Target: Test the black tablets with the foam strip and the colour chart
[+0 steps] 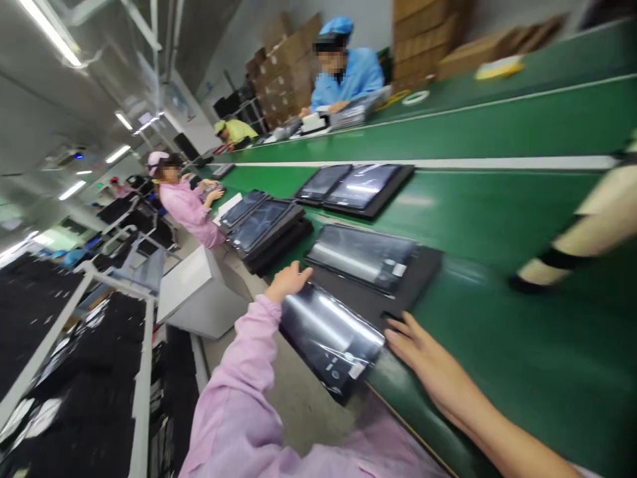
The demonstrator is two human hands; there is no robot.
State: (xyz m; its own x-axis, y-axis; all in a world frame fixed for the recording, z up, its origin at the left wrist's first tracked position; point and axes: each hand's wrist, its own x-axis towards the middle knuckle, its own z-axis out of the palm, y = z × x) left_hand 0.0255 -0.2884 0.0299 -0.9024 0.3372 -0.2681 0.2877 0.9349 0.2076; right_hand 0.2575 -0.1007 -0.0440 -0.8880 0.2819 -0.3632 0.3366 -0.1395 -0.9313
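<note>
A dark tablet in a shiny plastic bag (328, 335) hangs over the near edge of the green conveyor belt (497, 219), held between my two hands. My left hand (288, 282), in a pink sleeve, grips its far left corner. My right hand (423, 362) has its fingers stretched against the tablet's right end. Just behind lies a black tray (423, 272) with another bagged tablet (363, 255) on it.
More black trays with tablets (263, 222) (358, 186) lie further along the belt. Another person's cream sleeve with a black cuff (572, 245) reaches in from the right. Co-workers in pink (186, 209), yellow-green (233, 129) and blue (348, 73) work along the line. A white bin (194, 292) stands left below the belt.
</note>
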